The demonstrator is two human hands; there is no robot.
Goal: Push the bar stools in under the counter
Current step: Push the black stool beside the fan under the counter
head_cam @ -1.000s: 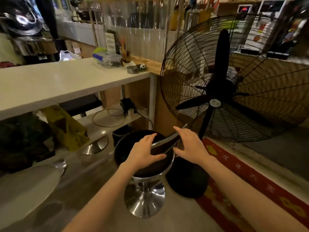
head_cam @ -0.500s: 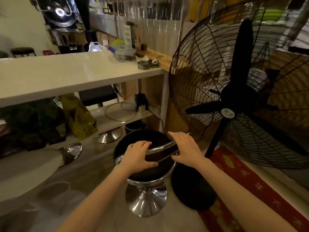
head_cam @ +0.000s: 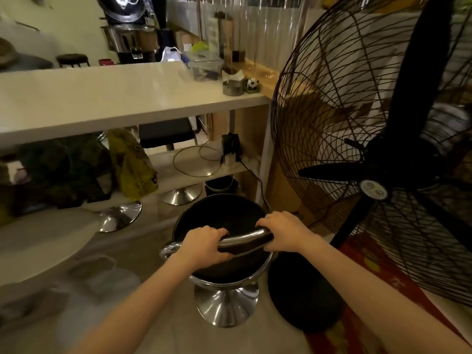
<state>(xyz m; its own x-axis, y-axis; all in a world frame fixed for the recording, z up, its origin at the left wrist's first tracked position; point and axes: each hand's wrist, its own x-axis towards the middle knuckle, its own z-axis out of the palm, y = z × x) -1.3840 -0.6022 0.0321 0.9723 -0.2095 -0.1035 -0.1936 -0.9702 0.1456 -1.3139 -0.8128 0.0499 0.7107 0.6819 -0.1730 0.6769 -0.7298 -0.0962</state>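
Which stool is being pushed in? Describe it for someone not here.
Find the white counter, then the big black fan at its end. The stool stands beside the fan's base, out in the open; both hands hold its chrome backrest, unlike those already tucked under.

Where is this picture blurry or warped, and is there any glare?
Head view: wide-angle lens bows the counter edge; left floor and shelf items are smeared; glare streaks the stool's chrome backrest bar and base; both hands stay fairly sharp.

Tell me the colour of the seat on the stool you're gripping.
Black seat with a shiny chrome backrest bar and base, seen in the head view.
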